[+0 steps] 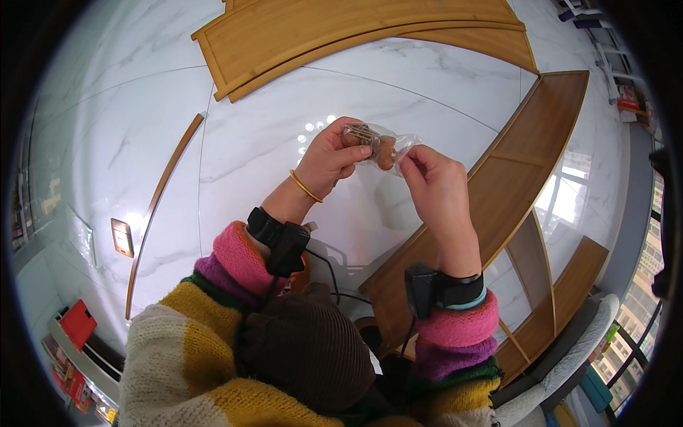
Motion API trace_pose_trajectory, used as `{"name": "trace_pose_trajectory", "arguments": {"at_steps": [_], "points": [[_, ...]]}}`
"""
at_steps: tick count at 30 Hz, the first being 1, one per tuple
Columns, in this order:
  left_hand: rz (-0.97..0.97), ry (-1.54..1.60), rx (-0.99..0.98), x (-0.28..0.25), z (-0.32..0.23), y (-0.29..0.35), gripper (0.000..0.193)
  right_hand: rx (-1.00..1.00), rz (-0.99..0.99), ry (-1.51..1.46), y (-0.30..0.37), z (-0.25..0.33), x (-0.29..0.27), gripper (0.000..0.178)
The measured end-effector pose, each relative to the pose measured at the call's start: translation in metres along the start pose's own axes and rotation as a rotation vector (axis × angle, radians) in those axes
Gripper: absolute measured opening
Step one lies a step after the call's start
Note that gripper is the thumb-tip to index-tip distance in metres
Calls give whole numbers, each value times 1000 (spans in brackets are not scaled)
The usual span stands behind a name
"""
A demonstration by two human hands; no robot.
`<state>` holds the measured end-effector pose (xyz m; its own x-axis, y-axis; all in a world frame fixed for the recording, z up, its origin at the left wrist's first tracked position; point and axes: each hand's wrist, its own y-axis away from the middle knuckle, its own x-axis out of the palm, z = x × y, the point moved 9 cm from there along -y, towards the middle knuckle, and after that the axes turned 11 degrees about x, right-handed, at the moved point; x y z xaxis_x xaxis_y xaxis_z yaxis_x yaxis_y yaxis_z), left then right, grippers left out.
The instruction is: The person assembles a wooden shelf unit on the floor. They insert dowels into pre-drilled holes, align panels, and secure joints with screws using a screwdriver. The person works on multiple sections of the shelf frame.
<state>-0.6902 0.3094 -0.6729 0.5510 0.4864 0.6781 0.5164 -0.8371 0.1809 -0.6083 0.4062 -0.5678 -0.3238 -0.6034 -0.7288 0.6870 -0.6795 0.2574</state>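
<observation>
A small clear plastic bag [407, 142] is stretched between my two hands above the pale marble-patterned floor. My left hand [331, 158] pinches its left end between thumb and fingers. Its right end is gripped by the closed fingertips of my right hand [437, 186]. Inside the bag lies a rounded brown piece [386, 152], which looks like wood, near the middle. Several thin, dark, screw-like pieces [364, 133] are bunched by my left thumb, partly hidden by it. Whether the bag is sealed or torn cannot be made out.
Flat wooden panels [370, 39] lie on the floor ahead. A wooden frame with shelves [537, 135] stretches along my right. To the left are a narrow wooden strip [163, 174] and a phone-like rectangle [122, 237]. Black cables [331, 265] run near my body; a grey seat [569, 359] stands lower right.
</observation>
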Motion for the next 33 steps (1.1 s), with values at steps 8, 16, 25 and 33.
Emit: {"name": "trace_pose_trajectory", "arguments": {"at_steps": [8, 16, 25, 33], "points": [[-75, 88, -114, -17, 17, 3, 26, -30, -53, 83, 2, 6, -8, 13], [-323, -490, -213, -133, 65, 8, 31, -51, 26, 279, -5, 0, 17, 14], [130, -738, -284, -42, -19, 0, 29, -34, 293, 250, 51, 4, -44, 15], [762, -777, -184, 176, -11, -4, 15, 203, 134, -92, 61, -48, -107, 14]]}}
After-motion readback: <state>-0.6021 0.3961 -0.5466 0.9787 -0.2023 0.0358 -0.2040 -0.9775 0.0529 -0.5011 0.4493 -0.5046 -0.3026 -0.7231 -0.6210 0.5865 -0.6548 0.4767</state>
